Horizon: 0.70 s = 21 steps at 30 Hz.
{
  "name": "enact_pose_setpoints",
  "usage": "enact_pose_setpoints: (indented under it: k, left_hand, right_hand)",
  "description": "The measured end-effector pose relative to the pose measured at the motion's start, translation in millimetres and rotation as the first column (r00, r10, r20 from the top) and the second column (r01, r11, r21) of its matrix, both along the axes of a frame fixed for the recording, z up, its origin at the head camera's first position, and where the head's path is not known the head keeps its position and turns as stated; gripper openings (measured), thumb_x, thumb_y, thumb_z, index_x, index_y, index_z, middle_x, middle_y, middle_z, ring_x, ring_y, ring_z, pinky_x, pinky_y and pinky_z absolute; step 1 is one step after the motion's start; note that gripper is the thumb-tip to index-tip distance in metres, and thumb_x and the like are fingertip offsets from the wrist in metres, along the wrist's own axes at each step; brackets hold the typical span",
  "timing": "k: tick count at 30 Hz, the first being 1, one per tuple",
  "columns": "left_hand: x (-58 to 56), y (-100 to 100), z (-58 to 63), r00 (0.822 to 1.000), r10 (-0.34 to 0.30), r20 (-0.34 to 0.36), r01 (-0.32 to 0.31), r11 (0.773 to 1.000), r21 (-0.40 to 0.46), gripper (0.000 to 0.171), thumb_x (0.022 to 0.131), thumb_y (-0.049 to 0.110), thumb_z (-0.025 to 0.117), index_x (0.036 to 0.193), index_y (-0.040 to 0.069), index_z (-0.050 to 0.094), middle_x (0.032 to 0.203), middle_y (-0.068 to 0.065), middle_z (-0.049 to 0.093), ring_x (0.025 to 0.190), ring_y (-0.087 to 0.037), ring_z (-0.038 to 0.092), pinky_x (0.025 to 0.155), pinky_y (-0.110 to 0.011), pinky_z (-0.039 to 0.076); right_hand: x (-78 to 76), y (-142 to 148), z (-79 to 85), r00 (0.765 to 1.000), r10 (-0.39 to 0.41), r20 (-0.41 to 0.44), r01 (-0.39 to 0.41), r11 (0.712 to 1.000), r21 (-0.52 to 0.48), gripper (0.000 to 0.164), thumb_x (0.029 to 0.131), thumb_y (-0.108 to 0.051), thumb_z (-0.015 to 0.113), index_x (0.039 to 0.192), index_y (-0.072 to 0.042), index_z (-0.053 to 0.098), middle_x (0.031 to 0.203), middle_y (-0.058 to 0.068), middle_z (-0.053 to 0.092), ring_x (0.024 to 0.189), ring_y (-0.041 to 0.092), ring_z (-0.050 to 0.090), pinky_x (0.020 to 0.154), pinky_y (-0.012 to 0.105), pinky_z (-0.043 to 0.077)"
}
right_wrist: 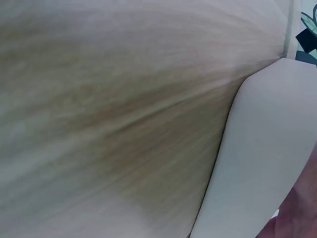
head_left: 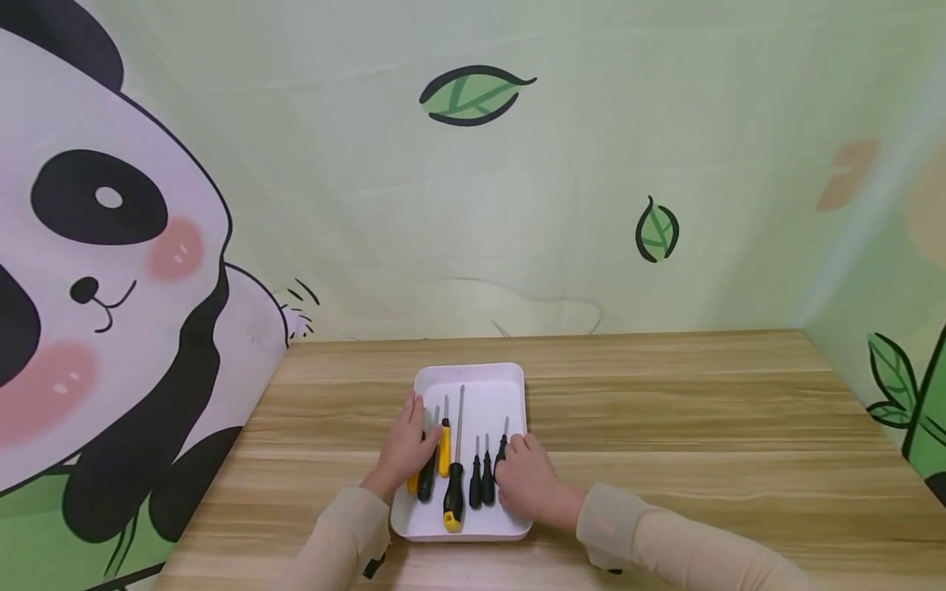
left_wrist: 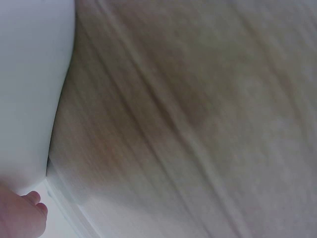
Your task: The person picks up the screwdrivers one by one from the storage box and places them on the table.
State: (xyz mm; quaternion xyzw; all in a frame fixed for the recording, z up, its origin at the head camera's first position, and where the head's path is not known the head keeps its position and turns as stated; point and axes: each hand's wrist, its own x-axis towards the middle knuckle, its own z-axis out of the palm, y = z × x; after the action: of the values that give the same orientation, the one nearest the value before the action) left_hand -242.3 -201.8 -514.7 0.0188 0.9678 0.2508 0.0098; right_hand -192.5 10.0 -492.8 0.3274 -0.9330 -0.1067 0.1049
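Note:
A white tray (head_left: 493, 386) holds a row of screwdrivers on the wooden table. My left hand (head_left: 405, 443) lies over its left side, fingers stretched forward along the rim and thumb near a yellow-handled screwdriver (head_left: 445, 451). Partly under that hand is a black-handled screwdriver (head_left: 426, 483). My right hand (head_left: 534, 480) is at the right side with curled fingers, gripping a small black screwdriver (head_left: 502, 447) whose handle is partly hidden. Two more small black screwdrivers, one of them the nearer-left one (head_left: 476, 484), lie beside it. A long black-and-yellow screwdriver (head_left: 454, 492) occupies the middle.
Wood-grain tabletop (head_left: 665, 427) extends around the tray. A wall cloth (head_left: 562, 164) printed with a panda and leaves stands behind the table. Both wrist views mostly show the tabletop and the outer tray wall (right_wrist: 267, 134).

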Motion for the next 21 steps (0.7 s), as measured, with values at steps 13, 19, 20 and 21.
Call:
enact_pose_setpoints:
  k: [13, 19, 20, 21]
  left_hand:
    - [0.7, 1, 1.4, 1.0, -0.003, 0.008, 0.003, 1.0, -0.01, 0.071, 0.088, 0.038, 0.046, 0.14, 0.0, 0.015, 0.149, -0.014, 0.005, 0.133, -0.033, 0.02, 0.107, -0.046, 0.023]
    - [1.0, 1, 2.1, 1.0, -0.003, 0.005, 0.003, 1.0, -0.011, 0.071, 0.088, 0.038, 0.046, 0.14, 0.001, 0.016, 0.149, -0.014, 0.006, 0.134, -0.032, 0.02, 0.107, -0.045, 0.023]
    - [1.0, 1, 2.0, 1.0, -0.001, 0.005, 0.002, 1.0, -0.01, 0.071, 0.088, 0.038, 0.046, 0.14, 0.001, 0.016, 0.149, -0.014, 0.006, 0.134, -0.032, 0.02, 0.107, -0.045, 0.023]
    - [0.9, 2, 1.6, 1.0, -0.001, 0.005, 0.001, 1.0, -0.01, 0.071, 0.088, 0.038, 0.046, 0.141, 0.001, 0.016, 0.149, -0.014, 0.007, 0.134, -0.032, 0.02, 0.107, -0.045, 0.023]
  right_hand:
    - [6.8, 2, 15.4, 0.99, -0.022, 0.139, 0.002, 0.99, 0.144, 0.041, 0.058, -0.056, 0.066, 0.062, -0.016, 0.058, 0.077, 0.002, 0.053, 0.079, 0.018, 0.042, 0.085, 0.039, 0.034]
    - [8.5, 5, 25.8, 0.981, -0.033, 0.191, -0.006, 0.98, 0.199, 0.04, 0.052, -0.054, 0.071, 0.072, -0.02, 0.063, 0.086, 0.0, 0.053, 0.085, 0.017, 0.043, 0.09, 0.039, 0.033]
    - [8.6, 5, 26.9, 0.979, -0.039, 0.199, -0.002, 0.979, 0.205, 0.04, 0.053, -0.053, 0.072, 0.074, -0.02, 0.063, 0.087, 0.0, 0.054, 0.086, 0.017, 0.044, 0.09, 0.039, 0.032]
    - [8.4, 5, 27.3, 0.98, -0.04, 0.197, -0.001, 0.978, 0.208, 0.04, 0.053, -0.052, 0.072, 0.074, -0.02, 0.063, 0.086, 0.0, 0.053, 0.085, 0.017, 0.044, 0.089, 0.038, 0.032]
